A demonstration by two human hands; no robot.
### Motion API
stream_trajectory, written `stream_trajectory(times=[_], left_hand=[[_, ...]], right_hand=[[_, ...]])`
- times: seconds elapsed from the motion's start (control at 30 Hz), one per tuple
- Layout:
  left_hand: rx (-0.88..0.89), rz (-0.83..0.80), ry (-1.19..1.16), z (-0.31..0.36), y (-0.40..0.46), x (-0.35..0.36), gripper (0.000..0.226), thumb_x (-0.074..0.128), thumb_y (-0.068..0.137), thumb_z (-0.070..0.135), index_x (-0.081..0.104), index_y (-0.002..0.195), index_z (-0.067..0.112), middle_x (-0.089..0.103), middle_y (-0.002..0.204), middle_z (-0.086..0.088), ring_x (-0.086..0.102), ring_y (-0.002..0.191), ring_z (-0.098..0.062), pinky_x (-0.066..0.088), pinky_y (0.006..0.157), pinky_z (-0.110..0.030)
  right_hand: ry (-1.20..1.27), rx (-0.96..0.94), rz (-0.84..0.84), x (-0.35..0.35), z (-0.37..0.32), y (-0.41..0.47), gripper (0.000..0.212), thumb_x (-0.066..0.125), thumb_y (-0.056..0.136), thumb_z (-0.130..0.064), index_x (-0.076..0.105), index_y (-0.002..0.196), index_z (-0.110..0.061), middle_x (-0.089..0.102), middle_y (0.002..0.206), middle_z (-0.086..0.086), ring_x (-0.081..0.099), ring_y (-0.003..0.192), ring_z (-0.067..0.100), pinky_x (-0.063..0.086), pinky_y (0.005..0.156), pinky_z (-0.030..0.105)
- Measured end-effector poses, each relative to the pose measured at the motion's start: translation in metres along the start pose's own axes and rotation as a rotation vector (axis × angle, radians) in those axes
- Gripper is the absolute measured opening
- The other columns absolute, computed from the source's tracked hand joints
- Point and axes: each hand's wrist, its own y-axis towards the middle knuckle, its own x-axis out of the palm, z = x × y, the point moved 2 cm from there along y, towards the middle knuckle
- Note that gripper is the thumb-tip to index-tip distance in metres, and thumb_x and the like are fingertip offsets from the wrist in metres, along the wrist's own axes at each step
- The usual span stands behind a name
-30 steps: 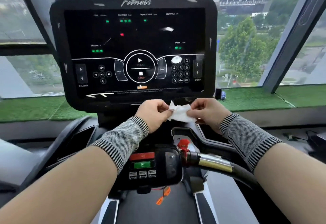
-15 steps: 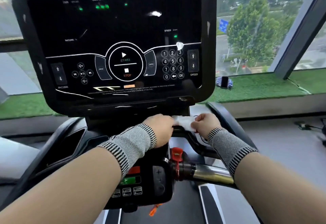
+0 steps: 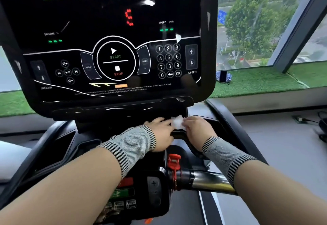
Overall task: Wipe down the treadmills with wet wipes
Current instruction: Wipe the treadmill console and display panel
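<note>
Holding a wipe under the console

Head view: both hands meet just below the console [image 3: 109,47], over the dark ledge at the front of the treadmill [image 3: 58,146]. Between them sits a crumpled white wipe [image 3: 177,122]. The left hand [image 3: 160,133] lies knuckles up, fingers reaching forward and bent lightly toward the wipe's left edge, where they seem to pinch it; the fingertips themselves are hidden, so the grip is not fully plain. The right hand [image 3: 197,130] curls its fingers over the wipe's right side and grips it. Both wrists wear grey knitted bands with striped edges, the left band [image 3: 131,144] and the right band [image 3: 224,155].

The wipe is close above a black curved handle [image 3: 184,136] that runs back toward the person; whether it touches the handle cannot be told.

The console is lit: green dashes under TIME, CALORIES, HEART RATE and DISTANCE, a red figure near the middle, a round START/STOP control, a number pad and SPEED arrows at the right.

Lower down, a red safety clip [image 3: 174,162] stands beside a shiny metal bar [image 3: 208,180], with a small button panel [image 3: 123,194] to its left.

Beyond the console's right edge, a phone [image 3: 223,76] lies on the green turf sill [image 3: 261,81] under the window, with trees outside
</note>
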Motion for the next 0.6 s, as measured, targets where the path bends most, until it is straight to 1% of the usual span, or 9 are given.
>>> stream_trajectory(times=[0.07, 0.13, 0.2, 0.27, 0.33, 0.43, 0.47, 0.57, 0.6], left_hand=[[-0.050, -0.014, -0.002, -0.010, -0.006, -0.002, 0.052, 0.032, 0.100, 0.034, 0.026, 0.150, 0.025, 0.007, 0.161, 0.007, 0.001, 0.148, -0.018, 0.012, 0.115, -0.054], [-0.062, -0.013, -0.004, -0.017, -0.009, -0.003, 0.050, 0.033, 0.100, 0.033, 0.030, 0.149, 0.023, 0.013, 0.160, 0.007, 0.005, 0.147, -0.019, 0.013, 0.117, -0.053], [-0.042, -0.001, -0.002, -0.020, -0.010, -0.003, 0.046, 0.034, 0.099, 0.028, 0.037, 0.145, 0.021, 0.021, 0.157, 0.009, 0.013, 0.145, -0.019, 0.019, 0.116, -0.052], [-0.034, 0.005, 0.003, -0.023, -0.009, 0.000, 0.046, 0.035, 0.098, 0.026, 0.038, 0.143, 0.021, 0.024, 0.156, 0.009, 0.015, 0.144, -0.019, 0.022, 0.116, -0.049], [-0.054, -0.001, 0.002, -0.026, -0.008, 0.002, 0.049, 0.035, 0.097, 0.027, 0.034, 0.147, 0.024, 0.018, 0.159, 0.008, 0.011, 0.146, -0.019, 0.019, 0.117, -0.048], [-0.064, 0.005, 0.014, -0.027, -0.006, 0.003, 0.051, 0.036, 0.097, 0.028, 0.032, 0.148, 0.027, 0.013, 0.160, 0.006, 0.008, 0.147, -0.019, 0.018, 0.117, -0.050], [-0.062, 0.005, 0.013, -0.027, -0.004, 0.002, 0.051, 0.036, 0.096, 0.027, 0.034, 0.147, 0.028, 0.014, 0.160, 0.006, 0.008, 0.147, -0.020, 0.018, 0.117, -0.051], [-0.060, -0.007, 0.013, -0.028, -0.004, 0.001, 0.050, 0.036, 0.095, 0.027, 0.036, 0.145, 0.030, 0.015, 0.159, 0.007, 0.009, 0.146, -0.021, 0.020, 0.116, -0.052], [-0.061, -0.013, 0.011, -0.029, -0.005, 0.001, 0.051, 0.036, 0.095, 0.026, 0.035, 0.146, 0.031, 0.014, 0.160, 0.007, 0.009, 0.146, -0.022, 0.020, 0.116, -0.052]], right_hand=[[-0.005, 0.044, 0.019, 0.001, 0.002, 0.001, 0.031, 0.045, 0.093, -0.011, 0.065, 0.116, -0.013, 0.057, 0.128, 0.003, 0.048, 0.120, 0.020, 0.031, 0.103, 0.024], [-0.010, -0.049, -0.036, 0.003, -0.015, 0.003, 0.036, 0.046, 0.091, -0.008, 0.060, 0.124, -0.014, 0.053, 0.134, 0.003, 0.042, 0.126, 0.021, 0.026, 0.107, 0.025], [0.038, -0.158, -0.077, 0.003, -0.032, 0.005, 0.043, 0.045, 0.090, -0.005, 0.055, 0.130, -0.015, 0.045, 0.142, 0.004, 0.036, 0.131, 0.022, 0.018, 0.110, 0.024], [0.012, -0.177, -0.105, -0.001, -0.031, 0.005, 0.043, 0.043, 0.093, -0.006, 0.052, 0.133, -0.015, 0.040, 0.145, 0.002, 0.032, 0.133, 0.020, 0.014, 0.110, 0.022], [0.013, -0.110, -0.093, -0.004, -0.012, 0.000, 0.038, 0.041, 0.094, -0.010, 0.056, 0.129, -0.014, 0.045, 0.140, 0.001, 0.033, 0.132, 0.017, 0.017, 0.108, 0.022], [0.022, 0.042, -0.060, -0.003, 0.006, -0.005, 0.035, 0.043, 0.091, -0.013, 0.064, 0.119, -0.013, 0.050, 0.130, 0.002, 0.042, 0.124, 0.022, 0.030, 0.107, 0.026], [0.018, 0.033, -0.065, -0.002, 0.001, -0.004, 0.035, 0.043, 0.091, -0.014, 0.063, 0.120, -0.013, 0.049, 0.131, 0.002, 0.042, 0.124, 0.023, 0.030, 0.107, 0.028], [0.008, -0.103, -0.134, 0.000, -0.022, 0.003, 0.039, 0.042, 0.092, -0.011, 0.056, 0.128, -0.013, 0.041, 0.143, 0.004, 0.033, 0.132, 0.025, 0.019, 0.112, 0.027], [0.009, -0.115, -0.145, 0.000, -0.024, 0.005, 0.039, 0.042, 0.093, -0.011, 0.056, 0.129, -0.013, 0.040, 0.144, 0.003, 0.032, 0.132, 0.024, 0.018, 0.112, 0.027]])
